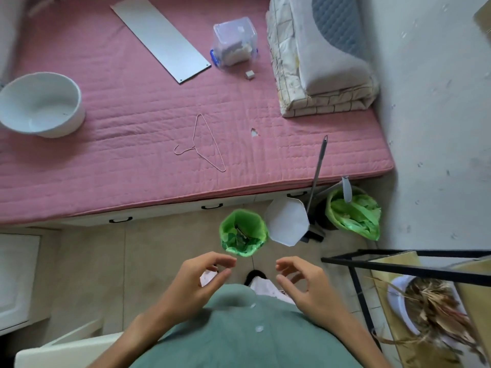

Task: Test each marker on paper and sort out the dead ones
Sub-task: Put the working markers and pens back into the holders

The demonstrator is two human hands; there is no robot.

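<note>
Both hands, left hand [198, 277] and right hand [300, 280], hover loosely curled, holding nothing, just below the small green-lined bin [243, 232]. No markers or paper visible; I'd guess fetching them comes next.

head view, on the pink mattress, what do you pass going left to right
White round basin → long grey flat panel → pink wire hanger → clear plastic box with blue latches → folded bedding stack.
</note>
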